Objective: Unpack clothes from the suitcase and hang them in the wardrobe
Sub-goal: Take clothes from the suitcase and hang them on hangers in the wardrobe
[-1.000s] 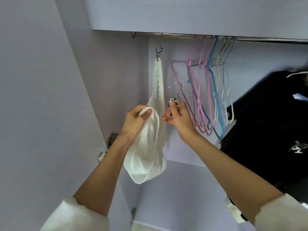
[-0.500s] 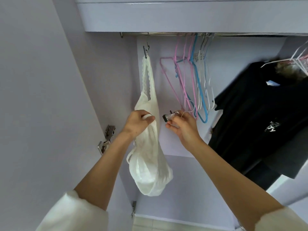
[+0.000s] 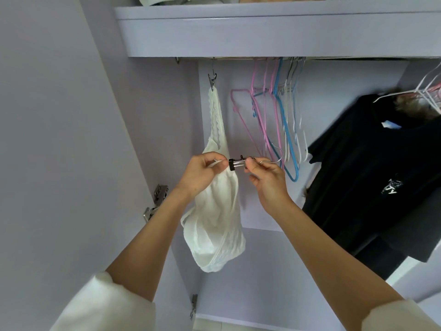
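A white lace-strapped garment (image 3: 216, 225) hangs in the wardrobe, one strap held by a metal clip hook (image 3: 212, 78) on the rail. My left hand (image 3: 202, 173) pinches the garment's other strap at chest height. My right hand (image 3: 267, 180) squeezes a second metal clip with a wire hook (image 3: 237, 163), its black jaw touching the strap by my left fingers.
Several empty pink, blue and white hangers (image 3: 278, 120) hang on the rail to the right. A black shirt (image 3: 381, 173) hangs further right. A shelf (image 3: 274, 32) with folded items spans above. The open door (image 3: 59, 139) with hinges (image 3: 156, 201) stands on the left.
The clip in my right hand has turned sideways and moved left until its jaw meets the strap held by my left hand. The camera view has tilted down.
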Tool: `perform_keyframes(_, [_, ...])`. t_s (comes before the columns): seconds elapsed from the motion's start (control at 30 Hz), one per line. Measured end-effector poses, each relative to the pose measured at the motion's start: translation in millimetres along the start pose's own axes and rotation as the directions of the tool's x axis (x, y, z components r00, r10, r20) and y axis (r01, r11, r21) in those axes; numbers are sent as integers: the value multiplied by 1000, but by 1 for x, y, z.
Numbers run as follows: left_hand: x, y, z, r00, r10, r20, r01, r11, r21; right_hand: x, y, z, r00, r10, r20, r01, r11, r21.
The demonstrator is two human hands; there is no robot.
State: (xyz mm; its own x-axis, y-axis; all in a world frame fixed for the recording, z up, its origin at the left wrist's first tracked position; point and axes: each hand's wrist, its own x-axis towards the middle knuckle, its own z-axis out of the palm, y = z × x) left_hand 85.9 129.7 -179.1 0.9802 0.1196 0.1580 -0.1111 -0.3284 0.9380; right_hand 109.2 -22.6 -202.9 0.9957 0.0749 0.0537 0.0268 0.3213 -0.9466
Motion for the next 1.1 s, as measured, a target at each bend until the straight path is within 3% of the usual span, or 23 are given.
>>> perform_keyframes(0.2, [6,7,7,996,-13,-87,-2,986,-168,1,5,-7,997,-47,64,52,995,-80])
perform_keyframes(0.3, [9,7,10,997,-40,-62,28,984,-179,2,9,-6,987,-98,127,122,973,-195])
perform_keyframes(0.47, [15,1,15,988,-55,-147,26,981,-193,15,9,-8,967,-62,245,143,934,-326])
perform_keyframes(0.53, [20,0,15,980,-55,-193,20,984,-180,22,3,-5,971,-109,214,184,910,-372])
perform_keyframes(0.6, [29,-1,12,956,-35,-293,6,995,-98,31,-5,2,971,-202,127,236,894,-381])
perform_keyframes(0.73, [47,-1,-1,915,100,-392,19,957,289,55,-16,17,960,-258,112,280,846,-454])
perform_keyframes(0.83, [60,5,-9,904,214,-369,19,844,535,74,-25,28,959,-238,156,283,753,-594])
perform_keyframes(0.93, [74,13,-19,899,313,-306,52,617,785,97,-37,41,964,-154,216,263,659,-704])
perform_keyframes(1.1, [97,16,-34,873,446,-199,70,290,954,131,-52,57,958,-7,287,206,713,-670])
